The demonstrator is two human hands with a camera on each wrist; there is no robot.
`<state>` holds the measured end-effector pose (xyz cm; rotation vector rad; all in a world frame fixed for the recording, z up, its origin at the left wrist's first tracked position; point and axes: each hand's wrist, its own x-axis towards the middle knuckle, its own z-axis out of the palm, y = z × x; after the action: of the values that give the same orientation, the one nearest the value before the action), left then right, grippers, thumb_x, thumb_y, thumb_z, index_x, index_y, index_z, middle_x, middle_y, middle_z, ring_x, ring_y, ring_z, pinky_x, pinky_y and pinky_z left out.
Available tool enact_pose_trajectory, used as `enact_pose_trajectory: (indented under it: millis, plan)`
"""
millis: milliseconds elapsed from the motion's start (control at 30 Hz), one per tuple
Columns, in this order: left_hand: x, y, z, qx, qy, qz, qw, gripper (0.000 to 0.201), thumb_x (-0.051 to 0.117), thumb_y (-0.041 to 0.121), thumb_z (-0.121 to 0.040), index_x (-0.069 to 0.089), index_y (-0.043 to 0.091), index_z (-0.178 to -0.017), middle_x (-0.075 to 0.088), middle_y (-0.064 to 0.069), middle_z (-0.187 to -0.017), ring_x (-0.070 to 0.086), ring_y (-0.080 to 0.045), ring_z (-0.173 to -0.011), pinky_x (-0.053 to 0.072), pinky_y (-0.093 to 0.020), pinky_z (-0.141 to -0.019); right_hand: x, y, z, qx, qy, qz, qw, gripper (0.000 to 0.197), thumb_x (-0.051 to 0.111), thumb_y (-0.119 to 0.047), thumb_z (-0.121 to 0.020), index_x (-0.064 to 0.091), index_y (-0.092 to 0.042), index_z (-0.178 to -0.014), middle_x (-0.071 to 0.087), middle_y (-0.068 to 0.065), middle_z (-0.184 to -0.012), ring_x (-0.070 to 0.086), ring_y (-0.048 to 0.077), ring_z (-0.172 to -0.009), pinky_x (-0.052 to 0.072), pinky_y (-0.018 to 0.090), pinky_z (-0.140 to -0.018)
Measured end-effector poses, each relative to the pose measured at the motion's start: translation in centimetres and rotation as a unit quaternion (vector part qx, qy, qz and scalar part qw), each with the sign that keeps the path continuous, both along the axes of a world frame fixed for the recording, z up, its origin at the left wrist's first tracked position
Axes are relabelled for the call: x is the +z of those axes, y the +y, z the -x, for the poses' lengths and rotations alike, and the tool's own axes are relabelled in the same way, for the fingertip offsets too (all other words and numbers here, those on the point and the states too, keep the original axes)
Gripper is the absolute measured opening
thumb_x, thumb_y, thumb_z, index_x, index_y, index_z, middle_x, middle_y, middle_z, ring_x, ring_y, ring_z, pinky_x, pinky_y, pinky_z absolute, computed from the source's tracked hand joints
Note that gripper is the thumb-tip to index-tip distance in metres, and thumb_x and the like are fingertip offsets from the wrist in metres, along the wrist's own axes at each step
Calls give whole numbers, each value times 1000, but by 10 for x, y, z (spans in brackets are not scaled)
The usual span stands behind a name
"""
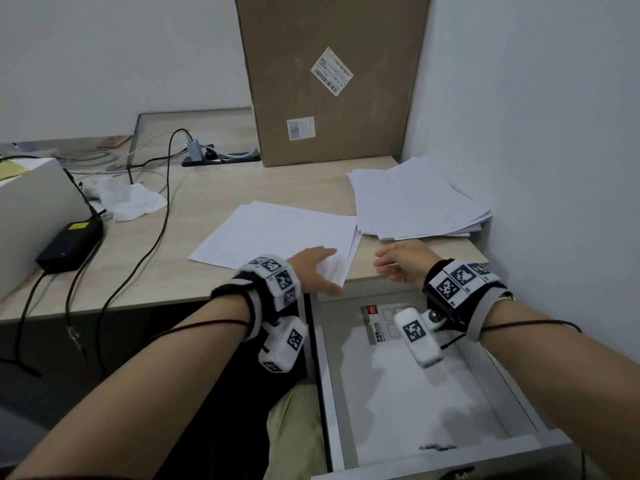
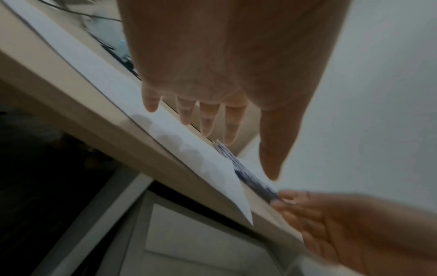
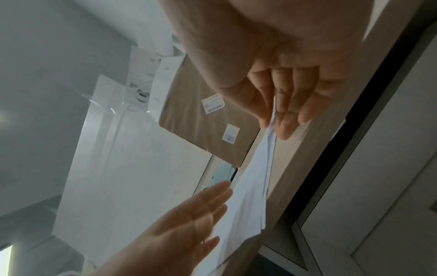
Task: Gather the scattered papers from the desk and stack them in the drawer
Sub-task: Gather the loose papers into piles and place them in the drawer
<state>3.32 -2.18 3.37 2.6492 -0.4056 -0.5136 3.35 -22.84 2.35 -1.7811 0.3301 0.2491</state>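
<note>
A few loose white sheets (image 1: 277, 233) lie on the desk (image 1: 214, 199), their near corner over the front edge. A thicker, uneven pile of papers (image 1: 415, 206) sits to their right by the wall. My left hand (image 1: 315, 268) is over the sheets' near corner with fingers straight and spread; the left wrist view shows the left hand (image 2: 212, 134) just above the sheets (image 2: 212, 168). My right hand (image 1: 398, 265) hovers open over the desk edge, fingers pointing left, holding nothing. Below it the drawer (image 1: 327, 393) stands pulled out, with a red-labelled packet (image 1: 377, 320) at its back.
A tall cardboard box (image 1: 332, 77) leans against the back wall. A black power adapter (image 1: 69, 244), cables (image 1: 152, 216), crumpled tissue (image 1: 131, 199) and a white box (image 1: 31, 209) fill the desk's left side. A power strip (image 1: 221, 155) lies at the back. A wall bounds the right.
</note>
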Motion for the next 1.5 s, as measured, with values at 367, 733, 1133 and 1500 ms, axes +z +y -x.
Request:
enact_pose_trajectory:
  millis: [367,733,1133,1500]
  plan:
    - [18,2,4,91,-93,-9,991,35,35,12,-102,54,-2,-127,52,-16,-136,49,-30,-124,35,-31,-99,9,0,19,14,67,-67,995,26,53,-33,-96,60,-9,-89,71,5,-77,67,9,-59,48,18,-50]
    - [41,43,33,22,-74,109,991,26,45,16,-99,65,6,-112,61,-1,-104,51,-12,-97,35,-23,-84,38,64,0,30,96,-119,988,15,52,0,-90,47,-8,-78,48,4,-61,38,6,-42,21,13,-27]
    - [38,56,-16,333,-40,277,900,50,48,30,-98,37,9,-142,45,-11,-139,50,-28,-119,43,-35,-99,50,33,-9,-155,-162,-250,942,24,44,9,-92,46,-7,-75,53,9,-72,61,11,-52,46,14,-42]
    - [17,-61,-89,285,133,386,868,10,51,-7,-91,56,2,-90,58,-11,-84,60,-26,-79,57,-36,-70,31,-54,-11,-58,-32,-99,993,17,51,-15,-97,59,0,-99,69,11,-78,66,17,-65,52,26,-60]
